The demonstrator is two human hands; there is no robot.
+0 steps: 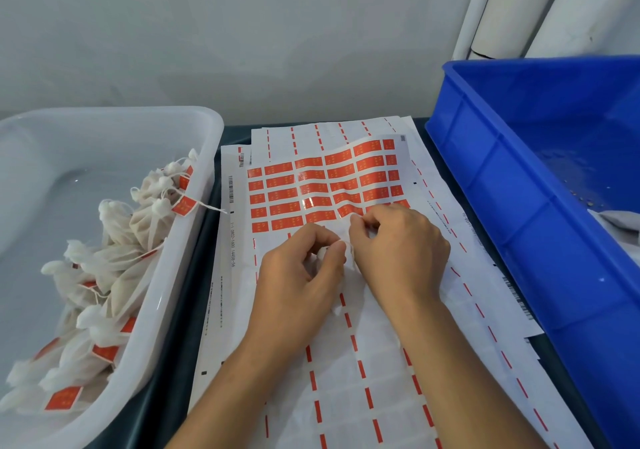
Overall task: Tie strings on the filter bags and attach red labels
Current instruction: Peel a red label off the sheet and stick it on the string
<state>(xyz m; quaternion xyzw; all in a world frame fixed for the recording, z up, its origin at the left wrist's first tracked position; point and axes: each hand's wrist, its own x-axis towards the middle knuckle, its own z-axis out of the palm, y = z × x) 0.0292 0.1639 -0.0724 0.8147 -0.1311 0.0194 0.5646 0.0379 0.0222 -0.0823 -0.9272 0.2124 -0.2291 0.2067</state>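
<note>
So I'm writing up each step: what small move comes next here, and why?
Probably peel one red label off the sticker sheet: both hands, left hand and right hand, pinch a small white filter bag just below the labels.

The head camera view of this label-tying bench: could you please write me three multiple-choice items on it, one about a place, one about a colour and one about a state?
1. Where do the finished white filter bags with red labels lie?
A. in the translucent white plastic tub
B. in the blue plastic crate
C. on the label sheets

2. What colour are the labels left on the white label sheet?
A. green
B. red
C. yellow

3. What are the left hand and right hand doing?
A. resting flat and apart
B. lifting the crate
C. pinching a small white bag together

Answers: 1 A, the bags are piled in the tub at left; 2 B, red rectangles fill its upper rows; 3 C, the curled fingertips meet over the sheet.
</note>
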